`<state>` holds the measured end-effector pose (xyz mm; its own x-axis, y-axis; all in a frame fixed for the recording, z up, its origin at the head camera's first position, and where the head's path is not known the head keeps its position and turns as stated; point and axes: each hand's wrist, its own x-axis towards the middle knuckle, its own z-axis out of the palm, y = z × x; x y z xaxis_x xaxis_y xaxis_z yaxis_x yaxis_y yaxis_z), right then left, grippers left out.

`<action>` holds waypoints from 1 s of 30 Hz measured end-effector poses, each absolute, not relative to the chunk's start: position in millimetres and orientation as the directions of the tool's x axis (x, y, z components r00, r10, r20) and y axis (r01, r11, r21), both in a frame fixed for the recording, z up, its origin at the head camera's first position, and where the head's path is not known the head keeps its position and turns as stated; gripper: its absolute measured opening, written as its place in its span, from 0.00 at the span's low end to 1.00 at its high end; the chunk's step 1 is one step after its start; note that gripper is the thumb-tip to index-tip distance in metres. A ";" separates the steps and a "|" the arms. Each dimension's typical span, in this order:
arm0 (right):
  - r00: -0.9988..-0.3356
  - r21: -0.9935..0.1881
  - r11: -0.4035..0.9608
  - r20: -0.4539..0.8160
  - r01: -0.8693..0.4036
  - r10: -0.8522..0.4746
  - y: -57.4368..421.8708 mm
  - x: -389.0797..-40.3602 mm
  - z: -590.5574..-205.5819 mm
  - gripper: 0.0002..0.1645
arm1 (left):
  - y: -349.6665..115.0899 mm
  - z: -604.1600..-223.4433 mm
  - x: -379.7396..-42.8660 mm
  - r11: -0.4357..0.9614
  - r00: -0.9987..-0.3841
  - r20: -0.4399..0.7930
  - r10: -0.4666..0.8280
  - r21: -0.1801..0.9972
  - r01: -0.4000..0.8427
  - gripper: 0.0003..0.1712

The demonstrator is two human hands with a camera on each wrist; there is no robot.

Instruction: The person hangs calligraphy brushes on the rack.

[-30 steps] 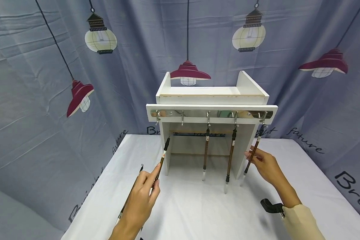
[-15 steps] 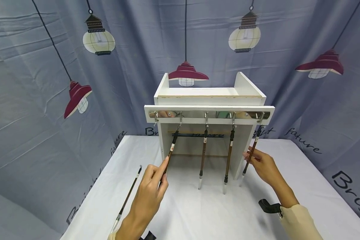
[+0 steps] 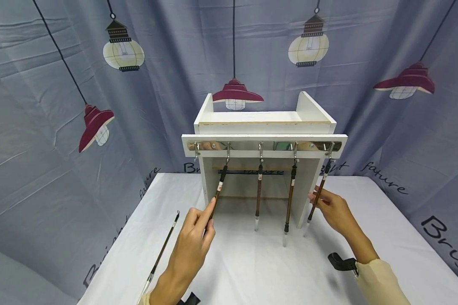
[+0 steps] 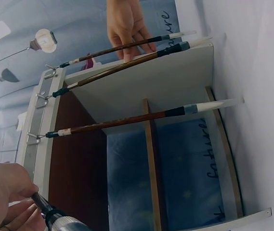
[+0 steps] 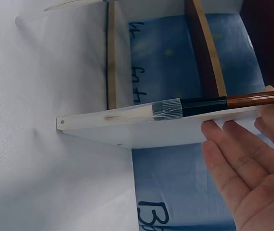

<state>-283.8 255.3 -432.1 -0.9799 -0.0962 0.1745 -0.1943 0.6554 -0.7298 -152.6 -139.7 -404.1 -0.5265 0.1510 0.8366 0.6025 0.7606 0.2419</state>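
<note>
In the head view my left hand point(image 3: 187, 250) grips the handle of a calligraphy brush point(image 3: 220, 184), index finger stretched along it. The brush's top loop is at the second hook point(image 3: 228, 149) from the left and the brush leans toward me; its tip is hidden behind the hand. My right hand point(image 3: 337, 214) pinches the rightmost brush point(image 3: 321, 189) by its brown handle, which hangs from the last hook. In the right wrist view its white bristles point(image 5: 127, 113) show in a clear sleeve, and several other fingers stay extended. Two more brushes point(image 3: 259, 190) hang between the hands.
A white rack point(image 3: 267, 127) with a metal hook strip stands on the white-covered table point(image 3: 248, 271). Another brush point(image 3: 163, 250) lies on the table left of my left hand. The leftmost hook point(image 3: 196, 149) bears nothing. A patterned curtain point(image 3: 168, 84) hangs behind.
My left hand has moved right, bringing its brush from beside the rack to the second hook. The lying brush is more exposed now. My right hand stays at the rightmost brush.
</note>
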 end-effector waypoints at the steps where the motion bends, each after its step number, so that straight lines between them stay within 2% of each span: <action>1: -0.980 -0.730 0.655 0.176 -0.194 -0.095 255.2 -283.7 -432.3 0.41 | -139.4 -404.3 -153.0 0.760 -0.530 0.834 0.151 0.244 0.602 0.40; 30: -0.981 -0.727 0.659 0.172 -0.191 -0.094 255.0 -284.3 -433.3 0.41 | -129.9 -423.1 -170.0 0.733 -0.609 0.787 0.098 0.356 0.579 0.36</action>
